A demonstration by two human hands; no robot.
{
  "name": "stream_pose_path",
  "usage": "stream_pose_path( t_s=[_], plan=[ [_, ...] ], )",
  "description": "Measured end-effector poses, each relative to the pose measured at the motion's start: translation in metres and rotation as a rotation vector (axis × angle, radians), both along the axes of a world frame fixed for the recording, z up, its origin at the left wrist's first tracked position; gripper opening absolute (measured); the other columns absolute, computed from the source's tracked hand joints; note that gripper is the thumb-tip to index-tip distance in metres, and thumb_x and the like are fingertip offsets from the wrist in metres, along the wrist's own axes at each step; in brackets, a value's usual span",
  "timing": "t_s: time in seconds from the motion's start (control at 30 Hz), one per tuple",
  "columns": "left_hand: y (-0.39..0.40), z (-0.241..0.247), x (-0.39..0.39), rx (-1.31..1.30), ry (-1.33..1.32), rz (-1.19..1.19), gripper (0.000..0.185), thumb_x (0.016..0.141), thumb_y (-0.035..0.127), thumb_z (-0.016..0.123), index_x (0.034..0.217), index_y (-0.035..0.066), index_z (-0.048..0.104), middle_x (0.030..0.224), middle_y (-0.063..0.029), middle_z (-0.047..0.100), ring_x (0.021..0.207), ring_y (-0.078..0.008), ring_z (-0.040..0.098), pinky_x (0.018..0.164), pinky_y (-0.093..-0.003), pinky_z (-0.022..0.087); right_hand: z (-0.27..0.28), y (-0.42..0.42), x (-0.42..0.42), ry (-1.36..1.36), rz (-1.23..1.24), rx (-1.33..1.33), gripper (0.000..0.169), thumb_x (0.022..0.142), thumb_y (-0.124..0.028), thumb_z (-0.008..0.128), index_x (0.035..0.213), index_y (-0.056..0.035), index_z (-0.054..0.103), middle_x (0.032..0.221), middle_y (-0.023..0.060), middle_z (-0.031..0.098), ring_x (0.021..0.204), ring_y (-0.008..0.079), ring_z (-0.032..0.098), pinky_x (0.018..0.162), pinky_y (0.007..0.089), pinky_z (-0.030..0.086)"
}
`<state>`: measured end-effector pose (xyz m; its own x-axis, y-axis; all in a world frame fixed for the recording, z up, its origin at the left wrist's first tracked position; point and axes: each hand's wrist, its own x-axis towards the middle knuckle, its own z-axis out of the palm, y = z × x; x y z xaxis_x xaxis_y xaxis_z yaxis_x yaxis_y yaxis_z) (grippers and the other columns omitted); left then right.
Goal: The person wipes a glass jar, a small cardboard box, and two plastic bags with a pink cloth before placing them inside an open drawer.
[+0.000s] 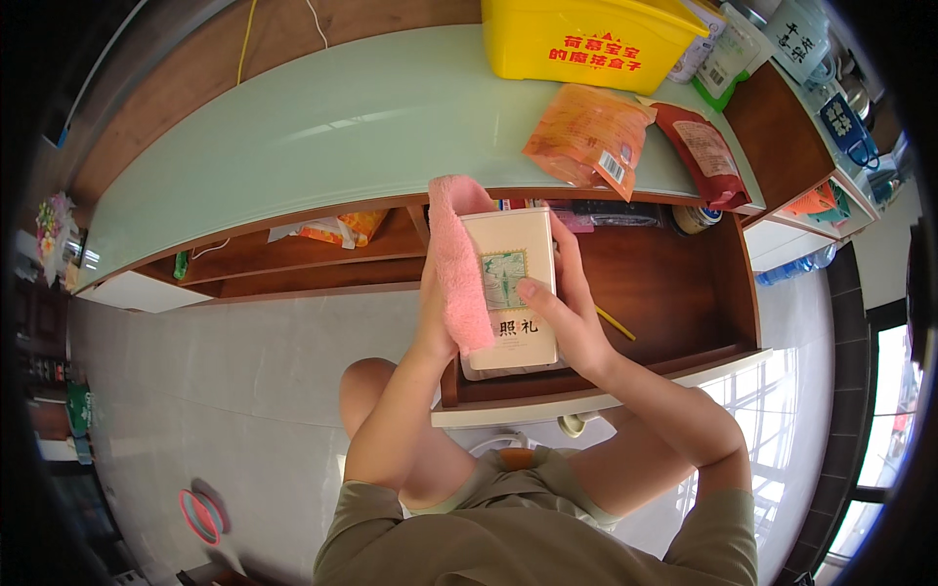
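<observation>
A cream rectangular box [516, 234], perhaps a tin, is held tilted above the open wooden drawer [663, 293]. Its front bears a green picture and dark writing. My right hand [579, 315] grips its right side, thumb across the front and fingers behind. Along the left side lies a folded pink towel [460, 278], pressed to the box by my left hand [435, 326], whose fingers are mostly hidden behind the cloth. Under the box, a flat pale object [476, 373] shows only its edge in the drawer. A yellow pencil-like stick [614, 323] lies at the drawer's middle.
On the glass-topped cabinet [330, 124] stand a yellow bin [586, 36], an orange packet [590, 139] and a red pouch [696, 154]. A jar [695, 218] sits at the drawer's back right corner. An open shelf [308, 264] holds packets on the left.
</observation>
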<state>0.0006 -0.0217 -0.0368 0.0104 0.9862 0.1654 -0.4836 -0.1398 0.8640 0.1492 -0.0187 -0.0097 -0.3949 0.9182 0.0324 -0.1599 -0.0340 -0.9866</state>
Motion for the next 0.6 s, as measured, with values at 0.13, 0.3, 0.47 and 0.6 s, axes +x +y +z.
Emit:
stream_pose_path(
  t_s=[0.13,0.3,0.47,0.6],
  plan=[
    [0.003,-0.002,-0.002,0.035,-0.031,0.021,0.055,0.091,0.038,0.048,0.131,0.004,0.032,0.121,-0.0067,0.041,0.11,-0.0136,0.044,0.092,-0.0287,0.039,0.002,0.0,-0.001,0.012,0.008,-0.051,0.077,0.084,-0.018,0.059,0.144,-0.012,0.01,0.102,0.0089,0.045,0.094,0.0144,0.047,0.081,0.0281,0.041],
    [-0.006,0.003,0.012,0.11,-0.063,0.067,0.053,0.092,0.03,0.046,0.134,0.003,0.028,0.123,-0.0061,0.042,0.111,-0.0132,0.044,0.094,-0.0279,0.037,-0.004,0.005,0.0,-0.02,-0.083,-0.028,0.076,0.082,-0.019,0.061,0.142,-0.0124,0.016,0.097,0.0073,0.046,0.089,0.0142,0.047,0.078,0.0274,0.041],
    [-0.016,-0.007,0.025,-0.163,-0.067,0.066,0.04,0.093,0.006,0.038,0.132,0.001,0.033,0.12,-0.0065,0.048,0.104,-0.0091,0.048,0.086,-0.0217,0.041,-0.005,0.008,0.004,-0.109,-0.212,0.077,0.077,0.079,-0.013,0.063,0.141,-0.0156,0.018,0.101,0.0093,0.047,0.09,0.0166,0.049,0.079,0.03,0.042],
    [-0.016,-0.017,0.024,-0.155,0.08,0.185,0.033,0.093,0.01,0.038,0.124,-0.001,0.042,0.109,-0.0067,0.054,0.091,-0.0104,0.053,0.079,-0.0215,0.044,0.003,0.0,-0.009,-0.233,-0.298,0.407,0.09,0.074,-0.02,0.071,0.141,-0.0049,0.012,0.12,0.0174,0.036,0.109,0.0291,0.043,0.09,0.0401,0.038]
  ],
)
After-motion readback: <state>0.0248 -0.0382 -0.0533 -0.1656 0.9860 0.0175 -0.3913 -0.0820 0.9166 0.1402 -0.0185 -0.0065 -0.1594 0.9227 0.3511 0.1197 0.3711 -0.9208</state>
